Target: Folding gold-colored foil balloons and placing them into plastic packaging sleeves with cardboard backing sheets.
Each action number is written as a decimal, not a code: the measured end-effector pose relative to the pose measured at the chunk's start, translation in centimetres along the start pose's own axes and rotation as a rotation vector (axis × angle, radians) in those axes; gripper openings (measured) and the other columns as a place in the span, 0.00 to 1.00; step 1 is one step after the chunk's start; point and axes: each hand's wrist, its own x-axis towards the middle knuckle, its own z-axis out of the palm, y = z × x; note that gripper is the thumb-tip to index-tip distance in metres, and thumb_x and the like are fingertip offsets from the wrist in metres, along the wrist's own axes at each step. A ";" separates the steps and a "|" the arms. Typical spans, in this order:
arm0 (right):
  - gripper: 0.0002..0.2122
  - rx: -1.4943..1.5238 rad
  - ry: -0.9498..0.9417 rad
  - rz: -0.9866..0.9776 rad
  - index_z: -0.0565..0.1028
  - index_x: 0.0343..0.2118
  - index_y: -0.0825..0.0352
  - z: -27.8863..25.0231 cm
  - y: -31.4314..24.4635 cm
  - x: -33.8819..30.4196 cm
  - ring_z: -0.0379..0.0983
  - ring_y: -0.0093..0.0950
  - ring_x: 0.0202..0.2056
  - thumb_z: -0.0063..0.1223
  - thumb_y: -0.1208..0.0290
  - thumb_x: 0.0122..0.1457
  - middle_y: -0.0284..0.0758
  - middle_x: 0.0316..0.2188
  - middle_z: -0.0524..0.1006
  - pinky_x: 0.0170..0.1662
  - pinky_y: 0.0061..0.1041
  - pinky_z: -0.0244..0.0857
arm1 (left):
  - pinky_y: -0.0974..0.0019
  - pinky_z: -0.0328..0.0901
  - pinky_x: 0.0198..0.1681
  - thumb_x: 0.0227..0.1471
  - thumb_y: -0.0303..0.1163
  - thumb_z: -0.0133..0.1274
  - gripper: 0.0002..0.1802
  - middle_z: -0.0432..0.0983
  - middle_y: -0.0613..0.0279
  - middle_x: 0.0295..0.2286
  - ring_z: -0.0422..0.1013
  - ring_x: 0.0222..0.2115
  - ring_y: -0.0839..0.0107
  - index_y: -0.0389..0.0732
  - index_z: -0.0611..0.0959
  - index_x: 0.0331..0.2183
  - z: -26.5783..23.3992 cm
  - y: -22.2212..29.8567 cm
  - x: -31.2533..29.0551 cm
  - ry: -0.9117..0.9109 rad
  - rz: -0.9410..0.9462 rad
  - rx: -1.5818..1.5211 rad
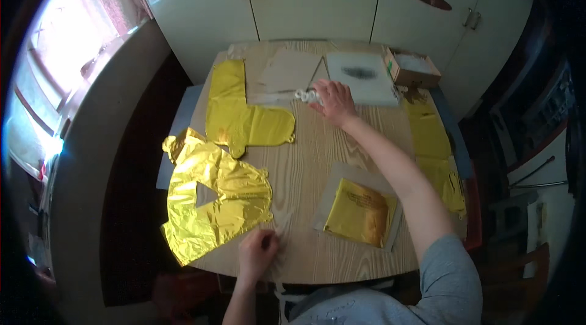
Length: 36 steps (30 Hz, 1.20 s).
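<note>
My right hand (336, 102) reaches across to the far middle of the table, fingers curled over a cluster of small white rolls (302, 96) with round ends. Its palm side is hidden. Close to the front edge my left hand (257, 250) rests in a loose fist, with nothing visible in it. Just beyond that fist lies a shiny, crumpled gold foil balloon (238, 187), flat, with a triangular opening. Farther off is a flat L-shaped gold foil balloon (227, 102). Below my right forearm, a folded gold foil balloon (360, 212) lies on a clear plastic bag (329, 193).
At the back sit a pale sheet (287, 71) and a white sheet with a dark smudge (375, 90). A small open cardboard box (421, 74) stands at the far right corner. More flat gold foil (430, 135) runs along the right edge. White cabinets (317, 7) rise behind.
</note>
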 end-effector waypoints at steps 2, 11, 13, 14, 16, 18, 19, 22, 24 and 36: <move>0.23 0.163 -0.075 0.063 0.69 0.51 0.57 -2.4 -1.8 -2.3 0.63 0.34 0.52 0.54 0.51 0.56 0.35 0.50 0.67 0.55 0.39 0.56 | 0.65 0.70 0.28 0.44 0.23 0.60 0.04 0.76 0.55 0.23 0.75 0.23 0.62 0.37 0.81 0.27 0.3 -0.6 -0.7 0.012 -0.086 -0.130; 0.28 0.496 -0.518 0.135 0.66 0.57 0.63 -11.5 -4.7 -17.4 0.55 0.41 0.63 0.48 0.49 0.60 0.42 0.60 0.62 0.66 0.42 0.45 | 0.68 0.69 0.25 0.40 0.16 0.59 0.09 0.75 0.57 0.24 0.74 0.23 0.66 0.36 0.79 0.27 1.7 3.0 -5.3 -0.043 0.158 -0.085; 0.28 0.490 -0.505 0.066 0.65 0.57 0.63 -11.7 -5.4 -18.3 0.55 0.42 0.63 0.47 0.48 0.61 0.43 0.61 0.62 0.66 0.43 0.44 | 0.65 0.68 0.24 0.38 0.18 0.61 0.10 0.74 0.58 0.23 0.73 0.22 0.62 0.39 0.79 0.27 1.8 3.1 -6.1 -0.040 0.161 -0.081; 0.28 0.487 -0.500 0.030 0.65 0.57 0.63 -11.7 -5.7 -18.5 0.54 0.42 0.63 0.46 0.47 0.61 0.44 0.61 0.62 0.66 0.44 0.43 | 0.65 0.68 0.25 0.38 0.18 0.61 0.10 0.74 0.58 0.23 0.73 0.22 0.62 0.39 0.79 0.27 2.0 3.1 -6.4 -0.031 0.173 -0.051; 0.29 0.520 -0.497 -0.039 0.65 0.57 0.64 -11.5 -6.3 -18.6 0.54 0.42 0.63 0.46 0.47 0.61 0.44 0.61 0.61 0.66 0.44 0.42 | 0.64 0.68 0.25 0.37 0.18 0.61 0.11 0.74 0.59 0.23 0.73 0.22 0.62 0.39 0.79 0.27 2.2 3.0 -7.0 -0.010 0.205 0.027; 0.29 0.545 -0.529 -0.088 0.65 0.58 0.64 -11.6 -7.0 -18.7 0.53 0.41 0.64 0.46 0.47 0.61 0.43 0.62 0.61 0.67 0.44 0.41 | 0.64 0.68 0.24 0.36 0.18 0.61 0.11 0.74 0.59 0.23 0.73 0.22 0.62 0.39 0.79 0.27 2.4 3.2 -7.6 0.023 0.220 0.045; 0.29 0.553 -0.562 -0.102 0.64 0.58 0.64 -12.0 -7.5 -18.5 0.52 0.40 0.64 0.46 0.47 0.61 0.42 0.62 0.61 0.67 0.43 0.40 | 0.64 0.68 0.24 0.36 0.18 0.61 0.11 0.74 0.60 0.23 0.73 0.22 0.61 0.39 0.79 0.27 2.3 3.3 -7.9 0.039 0.227 0.054; 0.30 0.572 -0.579 -0.113 0.64 0.59 0.64 -12.2 -8.0 -18.7 0.52 0.40 0.65 0.47 0.47 0.61 0.42 0.62 0.61 0.67 0.43 0.40 | 0.65 0.68 0.23 0.36 0.17 0.61 0.11 0.74 0.60 0.23 0.72 0.22 0.62 0.39 0.79 0.27 2.2 3.4 -9.1 0.033 0.222 0.063; 0.30 0.576 -0.570 -0.114 0.64 0.58 0.64 -12.2 -8.0 -18.8 0.52 0.40 0.64 0.46 0.46 0.61 0.42 0.62 0.61 0.67 0.43 0.40 | 0.65 0.68 0.23 0.36 0.17 0.61 0.12 0.73 0.60 0.22 0.72 0.21 0.62 0.39 0.79 0.27 1.7 3.5 -10.3 0.023 0.199 0.065; 0.30 0.618 -0.580 -0.201 0.64 0.58 0.65 -13.0 -9.1 -19.3 0.52 0.39 0.64 0.43 0.44 0.61 0.42 0.62 0.61 0.67 0.43 0.40 | 0.63 0.67 0.22 0.38 0.20 0.63 0.11 0.74 0.59 0.21 0.72 0.21 0.61 0.39 0.77 0.25 3.7 5.5 -11.0 0.006 0.305 0.173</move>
